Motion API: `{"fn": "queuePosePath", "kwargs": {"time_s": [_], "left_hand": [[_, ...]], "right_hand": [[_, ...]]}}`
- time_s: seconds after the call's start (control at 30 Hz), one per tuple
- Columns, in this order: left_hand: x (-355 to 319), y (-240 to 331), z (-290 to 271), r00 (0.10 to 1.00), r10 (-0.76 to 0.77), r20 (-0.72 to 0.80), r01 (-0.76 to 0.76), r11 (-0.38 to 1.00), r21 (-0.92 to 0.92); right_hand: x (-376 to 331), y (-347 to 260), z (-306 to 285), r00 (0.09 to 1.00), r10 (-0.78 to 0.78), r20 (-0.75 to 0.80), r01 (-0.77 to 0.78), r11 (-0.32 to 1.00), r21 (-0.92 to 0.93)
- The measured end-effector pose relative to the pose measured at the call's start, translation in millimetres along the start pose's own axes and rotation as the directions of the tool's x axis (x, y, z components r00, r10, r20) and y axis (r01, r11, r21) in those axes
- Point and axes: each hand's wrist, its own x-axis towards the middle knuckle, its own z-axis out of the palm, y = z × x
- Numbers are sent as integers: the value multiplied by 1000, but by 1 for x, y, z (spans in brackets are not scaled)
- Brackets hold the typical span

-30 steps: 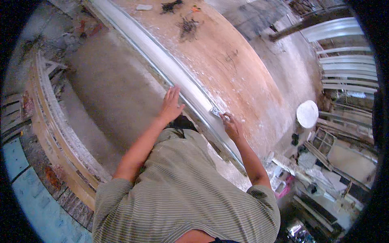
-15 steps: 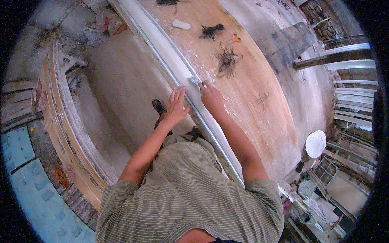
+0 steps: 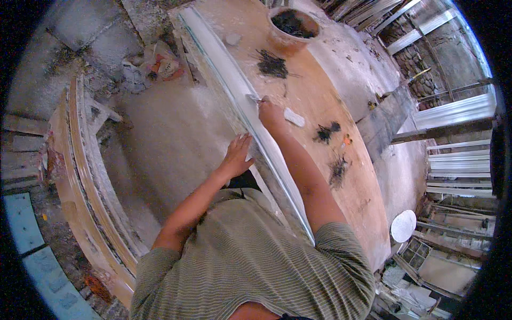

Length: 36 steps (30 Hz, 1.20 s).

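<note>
A long white plaster strip (image 3: 232, 71) runs along the near edge of the wooden table (image 3: 309, 90), bordered by thin raised rails. My right hand (image 3: 271, 113) is closed round a small flat scraper (image 3: 252, 98), whose blade meets the white strip; its handle is mostly hidden in my fingers. Lower down, my left hand (image 3: 237, 155) lies with fingers outstretched against the strip's outer edge, holding nothing. Just right of my right hand sits a white oblong block (image 3: 294, 117). Bundles of dark fibres (image 3: 272, 64) lie on the table, along with an orange-handled tool (image 3: 348, 140), probably scissors.
At the table's far end stands a tub (image 3: 293, 41) with dark fibres inside. A second long bench (image 3: 88, 186) curves along the left, beyond the dusty floor (image 3: 160, 133). A round white disc (image 3: 404, 226) and stacked frames are at the right.
My body and both hands have moved forward along the strip, so the block and fibres appear lower in view. The tub has come into view. My right hand keeps its hold on the scraper.
</note>
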Motion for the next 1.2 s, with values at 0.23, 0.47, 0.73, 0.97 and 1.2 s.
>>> {"fn": "queuePosePath", "kwargs": {"time_s": [0.23,0.47,0.73,0.97,1.2], "left_hand": [[97,-127,-81,998,9,-65,-8,1000,11],[208,-260,-199,994,-38,-99,43,998,54],[291,-378,-297,986,-79,-145,70,995,-67],[359,-455,-347,979,-183,-91,168,974,-153],[462,-540,-406,988,67,-142,-82,991,-107]], "right_hand": [[170,-62,38,986,-165,-3,163,975,-154],[385,-135,83,961,-268,-73,255,954,-158],[505,-196,84,984,-123,132,134,987,-85],[478,-184,81,978,-145,151,156,986,-63],[575,-211,136,993,-99,68,99,995,-1]]}}
